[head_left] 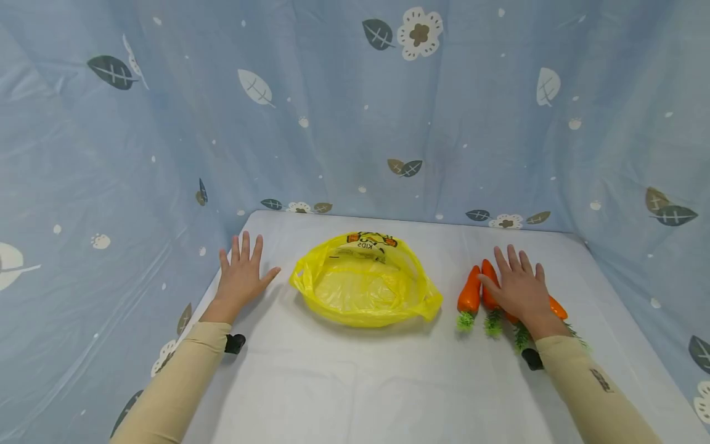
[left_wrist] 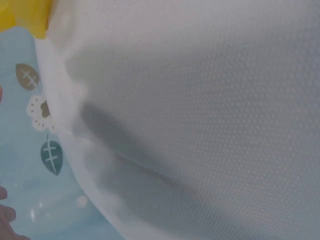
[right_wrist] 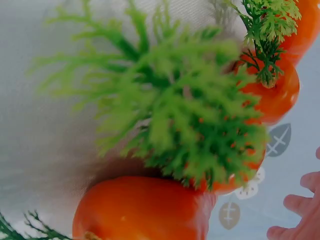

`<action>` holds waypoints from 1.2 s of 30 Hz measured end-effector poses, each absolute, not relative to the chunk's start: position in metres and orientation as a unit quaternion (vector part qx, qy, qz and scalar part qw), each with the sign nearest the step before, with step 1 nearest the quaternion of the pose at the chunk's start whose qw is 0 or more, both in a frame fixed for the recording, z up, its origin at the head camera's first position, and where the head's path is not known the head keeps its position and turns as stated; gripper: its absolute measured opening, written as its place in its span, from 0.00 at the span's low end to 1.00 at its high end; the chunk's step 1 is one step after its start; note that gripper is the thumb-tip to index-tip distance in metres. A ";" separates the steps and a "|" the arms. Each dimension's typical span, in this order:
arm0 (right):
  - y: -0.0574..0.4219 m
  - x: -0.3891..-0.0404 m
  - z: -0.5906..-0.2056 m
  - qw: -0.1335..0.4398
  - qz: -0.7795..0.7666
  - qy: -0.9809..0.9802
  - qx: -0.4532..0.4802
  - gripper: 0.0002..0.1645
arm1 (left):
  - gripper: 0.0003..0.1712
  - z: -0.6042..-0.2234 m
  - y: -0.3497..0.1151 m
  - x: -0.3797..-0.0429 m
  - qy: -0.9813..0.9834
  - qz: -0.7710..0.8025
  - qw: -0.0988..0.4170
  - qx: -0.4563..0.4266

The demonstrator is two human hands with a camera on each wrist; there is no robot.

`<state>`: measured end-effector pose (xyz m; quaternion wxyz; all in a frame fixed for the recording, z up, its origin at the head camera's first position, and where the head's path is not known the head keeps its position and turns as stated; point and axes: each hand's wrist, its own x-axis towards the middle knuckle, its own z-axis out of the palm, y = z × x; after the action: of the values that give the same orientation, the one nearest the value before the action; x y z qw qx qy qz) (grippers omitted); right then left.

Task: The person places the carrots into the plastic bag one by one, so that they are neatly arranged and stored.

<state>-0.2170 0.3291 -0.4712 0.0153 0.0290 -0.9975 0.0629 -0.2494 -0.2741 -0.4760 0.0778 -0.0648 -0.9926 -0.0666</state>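
Note:
A yellow plastic bag (head_left: 363,317) with printed figures on its far side stands with its mouth spread wide at the middle of the table. Left of it, my left hand (head_left: 241,277) has its fingers spread and holds nothing. My right hand (head_left: 521,290) is spread out over several orange carrots (head_left: 469,293) with green tops, hiding part of them. In the right wrist view a leafy carrot top (right_wrist: 165,100) fills the middle, above a carrot body (right_wrist: 145,207), with the fingertips (right_wrist: 300,205) at the right edge. A corner of the bag (left_wrist: 32,15) shows in the left wrist view.
The table (head_left: 355,394) has a white cloth. Blue curtains (head_left: 344,123) with leaves and flowers hang behind it and along both sides. A black wrist device (head_left: 235,343) shows beside the left sleeve, another (head_left: 532,359) beside the right sleeve.

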 end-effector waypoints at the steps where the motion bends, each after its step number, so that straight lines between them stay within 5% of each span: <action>1: 0.330 -0.217 -0.472 0.018 0.061 -0.998 0.029 0.56 | 0.53 -0.476 -0.274 -0.250 -0.992 -0.064 0.084 -0.066; 16: 0.344 -0.207 -0.468 0.040 0.092 -0.995 0.021 0.52 | 0.38 -0.479 -0.274 -0.250 -0.980 -0.085 0.161 -0.081; 24: 0.349 -0.200 -0.468 0.085 0.099 -0.991 0.003 0.44 | 0.39 -0.480 -0.270 -0.248 -0.976 -0.161 0.136 -0.053; 36: 0.370 -0.188 -0.470 0.066 0.127 -0.990 -0.013 0.39 | 0.36 -0.478 -0.267 -0.246 -0.976 -0.174 0.118 -0.056</action>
<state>-0.1883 0.3698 -0.4705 0.0656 -0.0125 -0.9897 0.1266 -0.2458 -0.2665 -0.4777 0.1182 -0.0563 -0.9760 -0.1742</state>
